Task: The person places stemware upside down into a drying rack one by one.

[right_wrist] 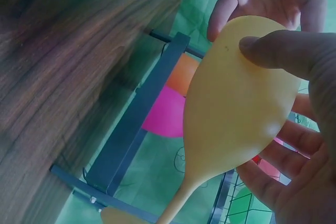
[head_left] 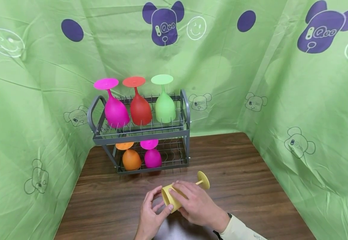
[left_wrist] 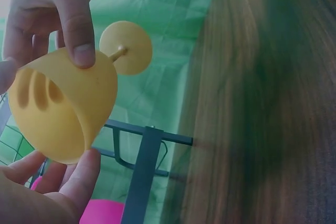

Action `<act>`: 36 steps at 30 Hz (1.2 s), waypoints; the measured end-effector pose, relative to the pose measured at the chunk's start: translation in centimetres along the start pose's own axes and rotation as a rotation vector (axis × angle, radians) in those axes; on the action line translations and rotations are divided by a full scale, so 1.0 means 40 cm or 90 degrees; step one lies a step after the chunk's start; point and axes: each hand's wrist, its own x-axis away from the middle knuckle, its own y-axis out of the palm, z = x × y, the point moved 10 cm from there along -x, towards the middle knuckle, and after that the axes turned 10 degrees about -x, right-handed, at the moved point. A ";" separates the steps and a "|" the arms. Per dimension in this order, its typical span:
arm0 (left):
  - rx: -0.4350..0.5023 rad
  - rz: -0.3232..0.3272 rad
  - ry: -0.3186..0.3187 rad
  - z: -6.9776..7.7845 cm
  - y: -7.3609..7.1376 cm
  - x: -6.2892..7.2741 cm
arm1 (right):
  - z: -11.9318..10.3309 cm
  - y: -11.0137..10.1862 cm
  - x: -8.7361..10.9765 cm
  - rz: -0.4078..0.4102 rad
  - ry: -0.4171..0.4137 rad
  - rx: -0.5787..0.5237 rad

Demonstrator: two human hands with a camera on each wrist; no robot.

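A yellow plastic wine glass lies tilted between both hands above the table, its mouth toward the left hand and its round foot up and to the right. My right hand grips the bowl from the side, thumb and fingers on opposite faces, as the right wrist view of the glass shows. My left hand holds the rim between thumb and fingers. In the left wrist view the glass's open mouth faces the camera, and dark finger shapes show through its wall.
Beyond the hands stands a dark grey two-tier rack. Upside-down on its top tier are a magenta glass, a red glass and a green glass. Below sit an orange glass and a magenta glass. Green printed cloth surrounds the wooden table.
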 end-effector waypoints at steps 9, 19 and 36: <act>0.006 -0.003 -0.029 -0.011 0.000 -0.003 | -0.004 0.009 -0.003 -0.017 0.013 0.012; 0.046 0.013 -0.016 -0.006 -0.010 -0.011 | -0.001 -0.021 -0.007 0.013 0.013 -0.016; 0.181 0.031 -0.013 0.006 -0.022 -0.021 | 0.091 -0.102 0.042 0.267 0.174 -0.336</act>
